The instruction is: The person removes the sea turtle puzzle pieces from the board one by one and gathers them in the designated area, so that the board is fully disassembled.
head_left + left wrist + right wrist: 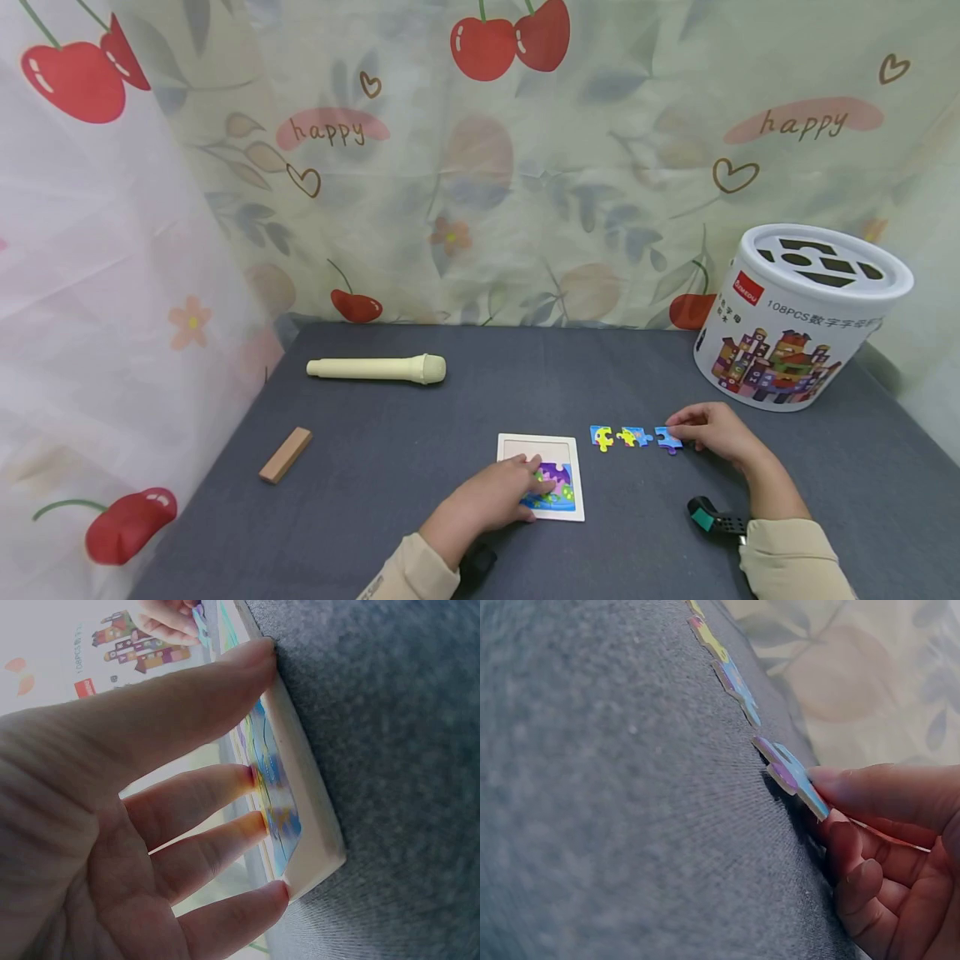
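The left hand (pixel 498 492), fingers spread, rests on the board (pixel 580 479), which holds part of a puzzle. A block (pixel 286 456) lies well to the left. Right of the board, the right hand (pixel 716 435) pinches a blue piece (pixel 663 437) by its edge; two more pieces (pixel 602 437) (both partly yellow) lie beside it. Farther back are a microphone (pixel 375 368) and a tub (pixel 795 333).

Across my feed, a dark grey tabletop with a fabric-like surface (pixel 390 450) fills the lower middle. Behind it I see a pale green curtain (pixel 420 208) printed with red cherries (pixel 482 52), bluish leaves (pixel 611 85) and brown "happy" lettering (pixel 330 129); at far left hangs a whiter cherry-print drape (pixel 97 250), brightly lit.
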{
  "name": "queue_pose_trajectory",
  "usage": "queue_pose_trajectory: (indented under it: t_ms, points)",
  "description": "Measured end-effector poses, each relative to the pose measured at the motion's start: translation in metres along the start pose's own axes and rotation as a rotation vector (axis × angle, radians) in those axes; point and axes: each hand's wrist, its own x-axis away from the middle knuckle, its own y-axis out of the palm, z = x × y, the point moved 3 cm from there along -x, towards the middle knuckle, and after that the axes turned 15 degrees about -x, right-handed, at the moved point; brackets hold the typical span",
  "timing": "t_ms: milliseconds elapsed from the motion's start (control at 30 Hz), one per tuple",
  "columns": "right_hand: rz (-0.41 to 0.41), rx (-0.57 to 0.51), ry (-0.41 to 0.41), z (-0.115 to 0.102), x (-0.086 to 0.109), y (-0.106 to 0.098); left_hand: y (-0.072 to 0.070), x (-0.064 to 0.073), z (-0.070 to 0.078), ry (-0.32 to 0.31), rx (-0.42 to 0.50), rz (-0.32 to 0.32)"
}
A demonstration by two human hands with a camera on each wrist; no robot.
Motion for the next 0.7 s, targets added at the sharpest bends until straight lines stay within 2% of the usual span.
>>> queue_pose_trajectory:
  t_ms: [267, 700]
  points:
    - [0.021, 0.034, -0.041, 0.0007, -0.0009, 0.0023, -0.0001, -0.0006, 0.0002, 0.001, 0.0, -0.005]
    - [0.05, 0.049, -0.036, -0.0003, -0.0012, 0.0044, 0.0002, 0.0005, 0.0003, 0.01, -0.005, 0.003]
